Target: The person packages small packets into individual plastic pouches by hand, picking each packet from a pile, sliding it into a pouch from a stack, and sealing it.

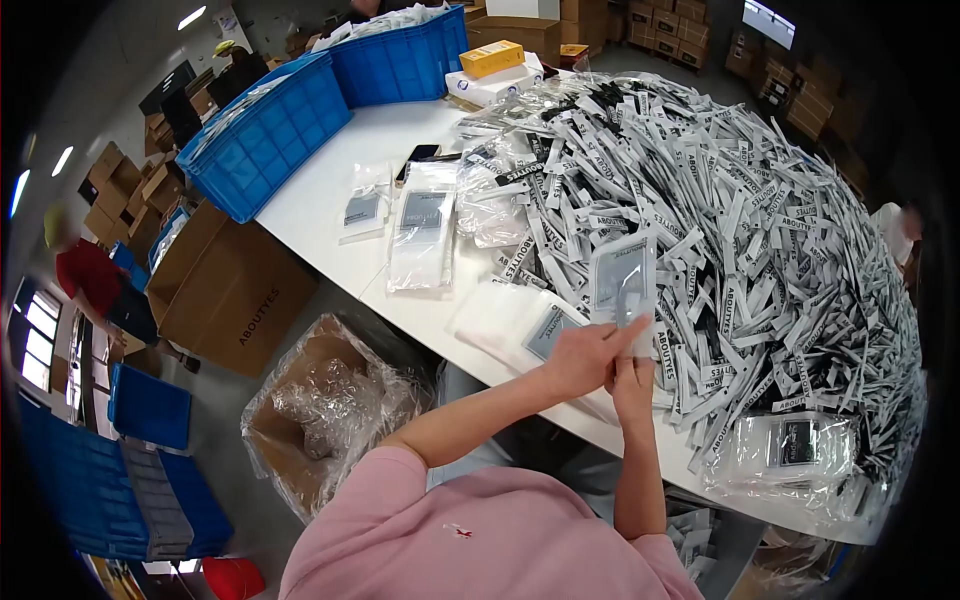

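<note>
Upright over the table is a clear plastic bag with a grey printed panel [620, 280], its lower edge between my two hands. My right hand [632, 385] grips that edge with closed fingers. Coming in from the left, my left hand [585, 358] is closed at the same edge, its fingertips against the bag; the hands overlap, so part of the grip is hidden. Below my left hand lies a stack of similar bags [552, 332]. A big heap of narrow white packets printed ABOUTYES [700, 240] spreads behind and right of the held bag.
More bags [422, 225] lie left on the white table [330, 200], near a phone [420, 153]. Blue crates [270, 135] line the far edge. A plastic-lined carton [335, 400] stands on the floor. Flat bags [790, 445] lie front right. A person in red [90, 270] stands left.
</note>
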The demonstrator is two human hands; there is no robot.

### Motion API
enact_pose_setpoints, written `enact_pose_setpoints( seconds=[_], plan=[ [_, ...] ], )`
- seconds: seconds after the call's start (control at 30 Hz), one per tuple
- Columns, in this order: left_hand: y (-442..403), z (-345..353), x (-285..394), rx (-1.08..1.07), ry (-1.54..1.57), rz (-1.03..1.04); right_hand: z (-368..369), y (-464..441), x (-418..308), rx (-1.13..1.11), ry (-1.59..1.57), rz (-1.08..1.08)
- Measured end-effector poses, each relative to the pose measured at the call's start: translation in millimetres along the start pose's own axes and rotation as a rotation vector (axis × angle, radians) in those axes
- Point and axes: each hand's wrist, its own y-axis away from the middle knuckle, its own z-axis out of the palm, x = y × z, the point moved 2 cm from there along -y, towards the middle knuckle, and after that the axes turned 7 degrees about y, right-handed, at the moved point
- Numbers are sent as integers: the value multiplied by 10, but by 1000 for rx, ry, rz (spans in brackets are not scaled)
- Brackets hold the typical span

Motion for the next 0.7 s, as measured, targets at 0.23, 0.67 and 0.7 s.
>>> enact_pose_setpoints(
  seconds=[0.23, 0.67, 0.7],
  plan=[
    [25, 38, 135, -44, 20, 63, -96, -59, 101, 92, 22, -159],
    [5, -60, 192, -364, -57, -237, -123, -69, 48, -51, 234, -195],
    [19, -25, 231, -355, -75, -164, -97, -73, -25, -28, 259, -288]
  ],
)
